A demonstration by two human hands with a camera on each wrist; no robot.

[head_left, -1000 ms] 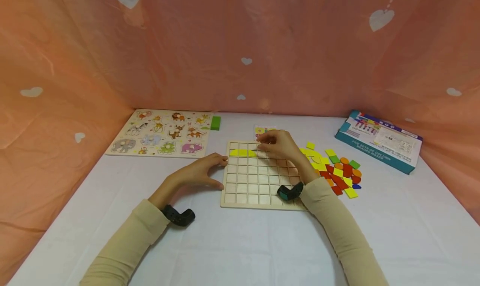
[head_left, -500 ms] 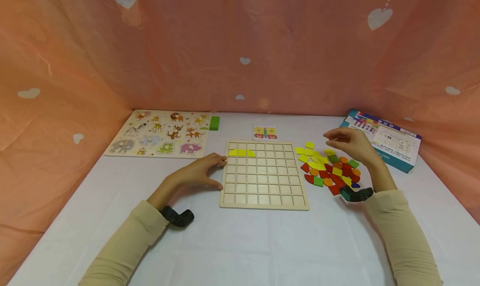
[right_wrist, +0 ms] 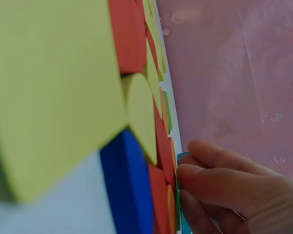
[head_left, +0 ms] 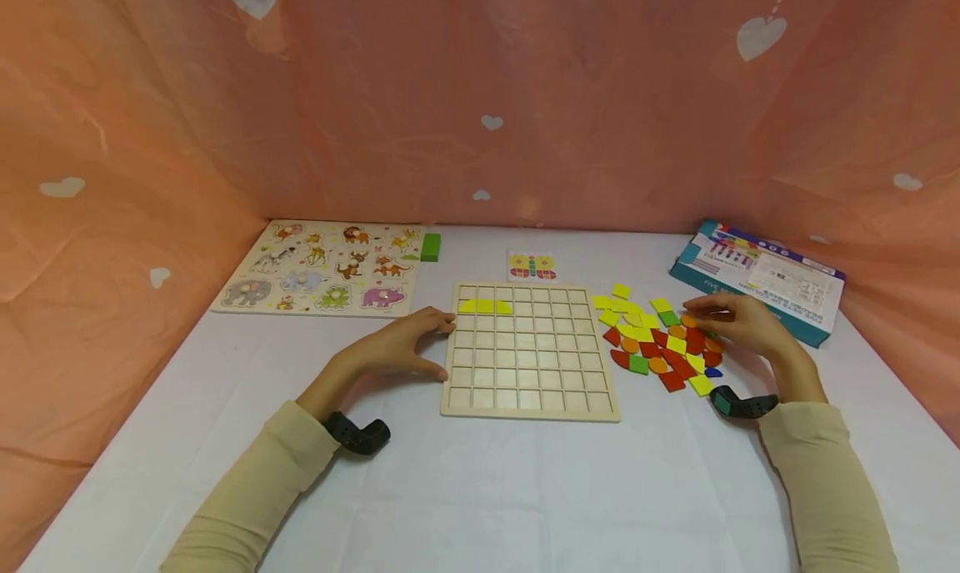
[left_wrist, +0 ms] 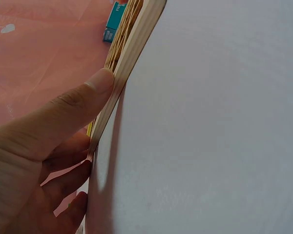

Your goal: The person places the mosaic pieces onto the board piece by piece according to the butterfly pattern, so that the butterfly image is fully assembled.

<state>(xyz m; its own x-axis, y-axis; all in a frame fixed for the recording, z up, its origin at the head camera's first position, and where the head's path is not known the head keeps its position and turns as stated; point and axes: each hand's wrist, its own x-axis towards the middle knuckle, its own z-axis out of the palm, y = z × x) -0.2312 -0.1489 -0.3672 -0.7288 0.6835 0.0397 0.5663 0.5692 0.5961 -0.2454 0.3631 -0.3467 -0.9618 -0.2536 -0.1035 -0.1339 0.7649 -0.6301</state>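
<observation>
A wooden grid board (head_left: 528,377) lies on the white table with a few yellow pieces (head_left: 484,306) in a row near its top left. My left hand (head_left: 393,344) rests at the board's left edge, thumb and fingers spread along it. In the left wrist view the thumb touches the wooden rim (left_wrist: 132,53). Over the right side of a pile of coloured pieces (head_left: 676,363) is my right hand (head_left: 746,324), fingers loosely bent and nothing visible between them. A green piece is partly hidden below it. Close to the right wrist camera lie a large yellow piece (right_wrist: 53,87) and a blue piece (right_wrist: 127,180).
A butterfly pattern card (head_left: 532,266) lies behind the board. An animal peg puzzle (head_left: 318,294) and a green block (head_left: 431,248) are at the back left. The teal and white box (head_left: 787,294) stands at the back right, near my right hand.
My right hand has moved right from above the board's top row, past the pile's far side, and come down toward its right edge. The left hand has stayed at the board.
</observation>
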